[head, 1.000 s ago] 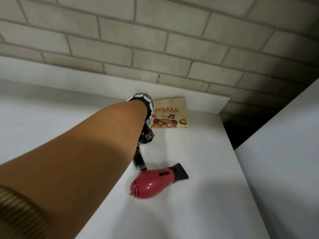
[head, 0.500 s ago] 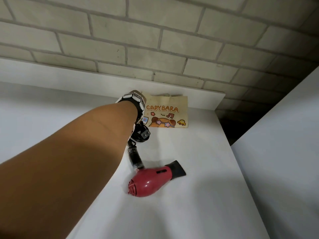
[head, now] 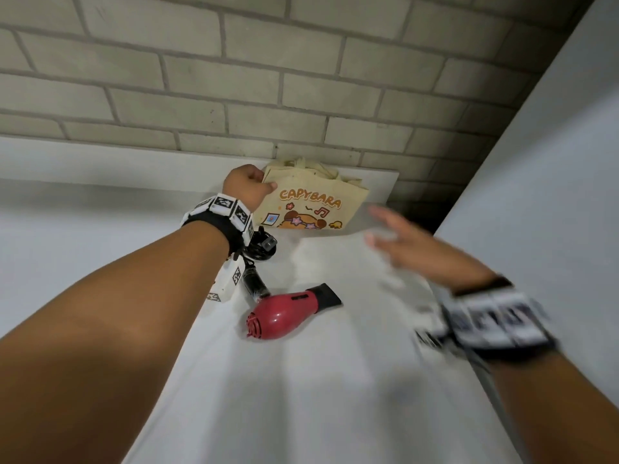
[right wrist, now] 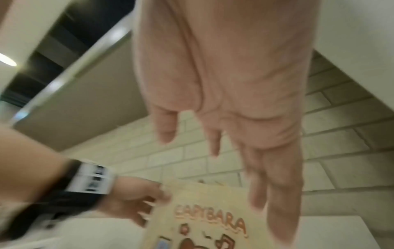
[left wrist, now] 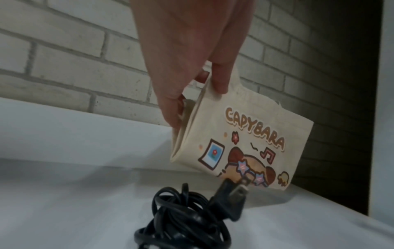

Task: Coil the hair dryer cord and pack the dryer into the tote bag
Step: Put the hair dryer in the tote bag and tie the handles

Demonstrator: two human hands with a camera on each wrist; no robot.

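A red hair dryer (head: 284, 314) with a black nozzle lies on the white table (head: 301, 396). Its black cord (head: 259, 244) sits bundled beside the handle, and the plug (left wrist: 231, 200) sticks up from the cord coil (left wrist: 183, 222). A cream tote bag (head: 311, 202) printed CAPYBARA stands tilted near the back wall. My left hand (head: 249, 187) pinches the tote bag's (left wrist: 238, 139) top left corner, thumb in front. My right hand (head: 402, 239), blurred, hovers with fingers spread to the right of the bag, holding nothing. In the right wrist view its fingers (right wrist: 275, 185) hang above the bag (right wrist: 209, 215).
A grey brick wall (head: 234, 78) rises behind a white ledge (head: 100, 165). A white panel (head: 552, 195) stands at the right, with a dark gap (head: 422, 212) between it and the table's far right corner.
My left hand has reached past the cord and taken hold of the tote bag's corner, tilting it. My right hand has come into view, moving toward the bag.
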